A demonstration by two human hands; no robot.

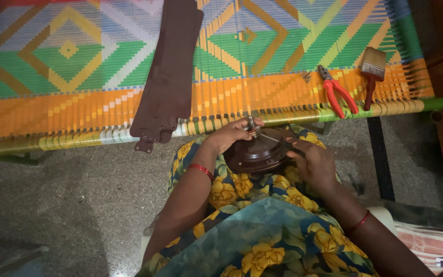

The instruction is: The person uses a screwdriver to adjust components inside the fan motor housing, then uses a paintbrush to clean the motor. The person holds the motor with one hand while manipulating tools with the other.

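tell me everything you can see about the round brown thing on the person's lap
The round brown housing looks like a fan motor body: dark glossy brown, probably painted metal, disc-shaped with concentric ridges. It rests flat on the lap over yellow-flowered cloth, just in front of the woven cot's edge. The left hand grips a small metal part at its upper rim, and the right hand lies on its right side, holding a thin tool across the top. Its underside is hidden.

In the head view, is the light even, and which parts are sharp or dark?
Head view: soft, even light on the woven cot, no glare; pliers and brush look sharp; left hand and right hand on the brown round housing are dimmer; floor corners fall dark.
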